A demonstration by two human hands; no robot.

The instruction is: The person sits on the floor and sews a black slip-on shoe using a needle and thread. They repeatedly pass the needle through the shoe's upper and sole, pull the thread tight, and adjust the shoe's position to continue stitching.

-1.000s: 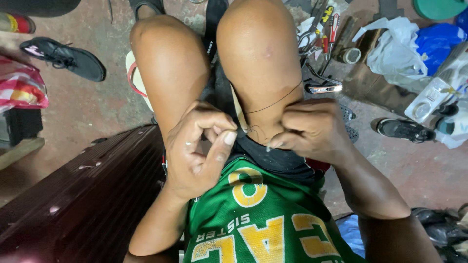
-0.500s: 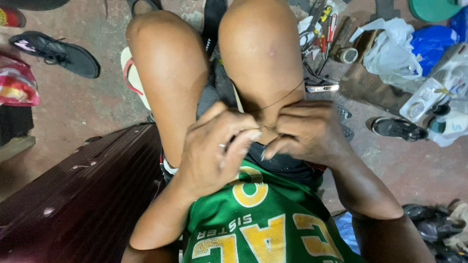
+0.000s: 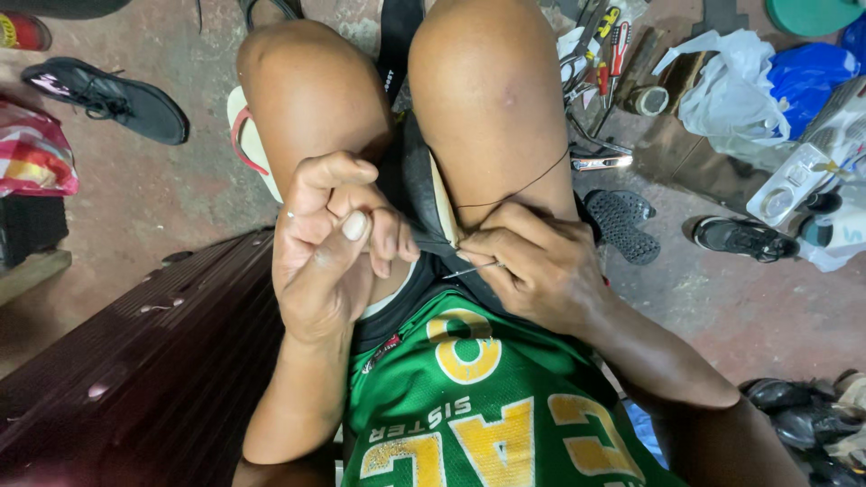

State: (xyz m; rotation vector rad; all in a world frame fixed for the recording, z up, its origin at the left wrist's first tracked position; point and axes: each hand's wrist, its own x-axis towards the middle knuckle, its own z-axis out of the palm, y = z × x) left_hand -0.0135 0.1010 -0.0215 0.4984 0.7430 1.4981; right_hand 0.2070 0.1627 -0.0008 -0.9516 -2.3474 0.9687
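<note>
A black shoe (image 3: 417,180) with a pale sole edge is clamped upright between my bare knees. My left hand (image 3: 329,239) pinches the shoe's near end between thumb and fingers. My right hand (image 3: 532,266) grips a thin metal needle (image 3: 469,269) whose tip points at the shoe's sole edge. A dark thread (image 3: 519,188) runs from that hand up across my right thigh. I wear a green jersey with yellow letters.
A dark wooden bench (image 3: 135,361) lies at my left. On the concrete floor are a black sneaker (image 3: 108,95), a sandal (image 3: 248,144) under my left leg, hand tools (image 3: 600,45), plastic bags (image 3: 749,81), a black sole (image 3: 622,221) and another shoe (image 3: 744,236).
My left hand slid up from the jersey hem and now pinches the shoe's end. My right hand has shifted slightly and the needle now shows between the hands.
</note>
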